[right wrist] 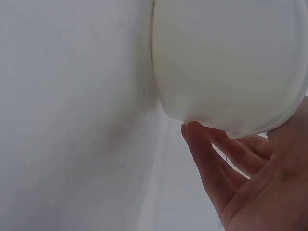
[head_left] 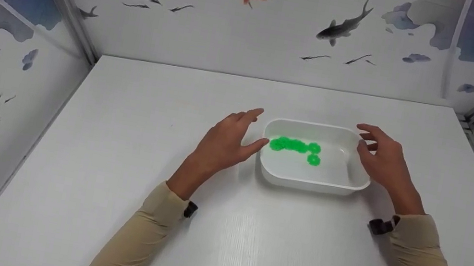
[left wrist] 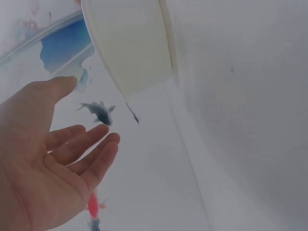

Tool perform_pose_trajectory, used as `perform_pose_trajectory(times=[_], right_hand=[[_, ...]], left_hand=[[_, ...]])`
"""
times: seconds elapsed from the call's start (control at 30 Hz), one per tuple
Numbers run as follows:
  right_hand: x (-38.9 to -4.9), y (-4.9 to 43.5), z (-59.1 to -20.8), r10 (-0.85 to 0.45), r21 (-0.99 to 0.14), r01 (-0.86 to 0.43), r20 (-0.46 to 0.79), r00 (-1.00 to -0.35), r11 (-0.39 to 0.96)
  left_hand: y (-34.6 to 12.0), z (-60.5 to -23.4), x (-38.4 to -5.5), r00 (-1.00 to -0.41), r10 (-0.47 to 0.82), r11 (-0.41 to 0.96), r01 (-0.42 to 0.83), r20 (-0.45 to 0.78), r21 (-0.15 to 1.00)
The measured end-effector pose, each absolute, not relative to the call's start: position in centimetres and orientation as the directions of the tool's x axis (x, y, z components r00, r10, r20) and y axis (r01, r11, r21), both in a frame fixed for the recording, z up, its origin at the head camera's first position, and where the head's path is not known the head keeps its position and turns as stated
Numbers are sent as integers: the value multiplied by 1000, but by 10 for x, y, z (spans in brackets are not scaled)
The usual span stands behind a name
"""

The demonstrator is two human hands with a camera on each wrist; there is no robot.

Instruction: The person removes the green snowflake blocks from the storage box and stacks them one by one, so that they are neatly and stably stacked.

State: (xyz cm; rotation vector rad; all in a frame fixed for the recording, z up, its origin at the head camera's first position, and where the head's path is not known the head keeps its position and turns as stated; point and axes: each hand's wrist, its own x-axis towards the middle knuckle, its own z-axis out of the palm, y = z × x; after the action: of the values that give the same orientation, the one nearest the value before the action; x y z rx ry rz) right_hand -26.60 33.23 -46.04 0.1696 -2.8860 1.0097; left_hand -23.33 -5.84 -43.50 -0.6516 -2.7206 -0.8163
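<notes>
Both ends held evenly should best steady the white tray [head_left: 306, 184] and green pieces [head_left: 294, 145]: right hand [head_left: 383, 161] grips one, left hand [head_left: 225, 139] is spread, empty.

Tray [head_left: 311, 185] between hands [head_left: 227, 140] [head_left: 385, 162], open above

Both your forearms [head_left: 131, 239] angle inward toward the far edge of the table [head_left: 133, 114]. There's your left hand [head_left: 225, 139], thumb [left wrist: 60, 88] spread wide, fingers [left wrist: 102, 166] loosely stretched! And your right hand [head_left: 385, 161], nearer the far right corner: fingers bent, grip hard to call from here.
</notes>
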Motion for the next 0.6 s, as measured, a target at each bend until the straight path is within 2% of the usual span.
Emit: perform_pose_trajectory(times=[0.37, 0.6], right_hand=[[-265, 332, -459, -74, -627, -120, 99, -992, 769], [-265, 332, -459, -63, -625, -115, 104, -993, 772]], left_hand=[[-33, -441, -237, -874, 417, 746, 485, 248, 456], [-18, -442, -240, -860, 451, 734, 510, 241, 448]])
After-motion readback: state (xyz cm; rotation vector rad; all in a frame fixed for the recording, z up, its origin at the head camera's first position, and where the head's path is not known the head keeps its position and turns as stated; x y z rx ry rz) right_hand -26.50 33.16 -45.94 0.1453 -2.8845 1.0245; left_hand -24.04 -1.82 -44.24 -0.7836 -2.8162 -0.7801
